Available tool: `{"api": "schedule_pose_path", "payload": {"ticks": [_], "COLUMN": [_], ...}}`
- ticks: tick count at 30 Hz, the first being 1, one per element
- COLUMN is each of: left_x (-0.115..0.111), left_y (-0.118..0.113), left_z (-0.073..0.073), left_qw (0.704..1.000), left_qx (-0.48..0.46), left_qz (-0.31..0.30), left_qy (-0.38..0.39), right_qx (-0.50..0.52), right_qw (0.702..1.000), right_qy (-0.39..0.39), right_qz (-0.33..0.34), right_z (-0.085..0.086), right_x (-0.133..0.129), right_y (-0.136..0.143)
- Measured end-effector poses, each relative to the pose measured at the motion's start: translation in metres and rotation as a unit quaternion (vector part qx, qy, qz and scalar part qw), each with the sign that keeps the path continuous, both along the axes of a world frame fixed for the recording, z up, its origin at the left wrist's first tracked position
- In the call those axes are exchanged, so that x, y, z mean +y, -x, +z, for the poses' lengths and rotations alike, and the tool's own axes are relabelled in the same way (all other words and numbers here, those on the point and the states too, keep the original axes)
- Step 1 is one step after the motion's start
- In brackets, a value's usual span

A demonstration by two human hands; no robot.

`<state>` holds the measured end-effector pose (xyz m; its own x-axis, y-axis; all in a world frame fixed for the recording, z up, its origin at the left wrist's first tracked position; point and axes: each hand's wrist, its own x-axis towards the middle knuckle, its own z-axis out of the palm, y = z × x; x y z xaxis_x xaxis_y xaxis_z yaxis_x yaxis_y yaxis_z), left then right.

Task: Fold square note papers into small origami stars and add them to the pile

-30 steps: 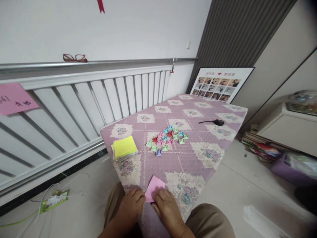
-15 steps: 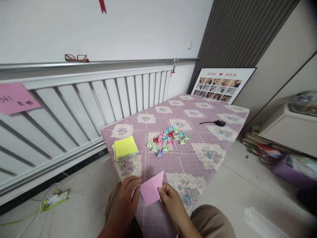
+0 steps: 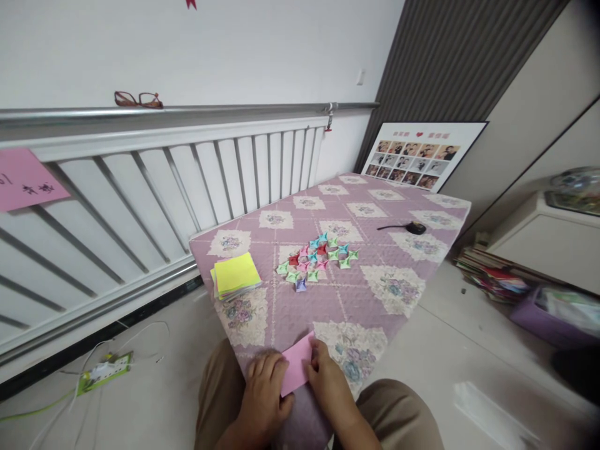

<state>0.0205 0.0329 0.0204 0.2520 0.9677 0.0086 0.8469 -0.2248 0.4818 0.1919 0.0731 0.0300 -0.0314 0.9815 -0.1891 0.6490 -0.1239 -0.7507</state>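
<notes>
A sheet of pink paper is held at the near end of the cloth-covered table, between my two hands. My left hand grips its left edge, with the fingers on top and the thumb at its lower corner. At the right edge, my right hand pinches the sheet between thumb and fingers. Beyond the hands lie several small folded paper pieces in green, pink, red and blue, with a purple folded piece nearest me. A stack of paper squares, yellow on top, rests at the table's left edge.
A black object with a thin strap lies toward the table's right side. The patterned tablecloth runs back to a leaning photo board. Along the left stands a white radiator. A power strip with cables is on the floor.
My left hand has come in over the pink paper and closed on its left edge. My right hand has shifted up along the right edge. The camera view has moved slightly.
</notes>
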Motion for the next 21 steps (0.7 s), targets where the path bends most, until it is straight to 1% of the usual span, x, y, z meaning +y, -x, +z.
{"api": "schedule_pose_path", "payload": {"ticks": [5,6,8,11,13,17,19,21], "left_x": [0.004,0.005,0.006,0.008,0.010,0.016,0.020,0.024], "left_y": [0.002,0.003,0.004,0.005,0.006,0.008,0.010,0.012], "left_z": [0.002,0.003,0.004,0.002,0.000,-0.002,-0.001,0.000], "left_qw": [1.000,1.000,1.000,1.000,1.000,0.999,0.999,0.999], "left_qx": [0.003,0.002,0.005,0.005,-0.007,-0.032,-0.041,-0.042], "left_qz": [-0.005,-0.009,-0.016,-0.018,-0.011,0.005,0.008,0.015], "left_qy": [0.003,0.004,0.006,-0.007,-0.020,-0.028,-0.025,-0.020], "right_qx": [-0.161,-0.179,-0.198,-0.200,-0.180,-0.113,-0.098,-0.107], "right_qw": [0.986,0.982,0.974,0.957,0.952,0.957,0.957,0.961], "right_qy": [-0.005,-0.022,-0.082,-0.175,-0.199,-0.197,-0.186,-0.173], "right_qz": [0.048,0.057,0.075,0.120,0.148,0.182,0.198,0.186], "right_z": [-0.001,-0.002,-0.007,-0.012,-0.012,0.001,0.008,0.010], "right_x": [-0.003,-0.003,-0.003,-0.006,-0.009,-0.016,-0.018,-0.020], "right_y": [0.001,0.000,-0.001,-0.004,-0.006,-0.012,-0.013,-0.011]}}
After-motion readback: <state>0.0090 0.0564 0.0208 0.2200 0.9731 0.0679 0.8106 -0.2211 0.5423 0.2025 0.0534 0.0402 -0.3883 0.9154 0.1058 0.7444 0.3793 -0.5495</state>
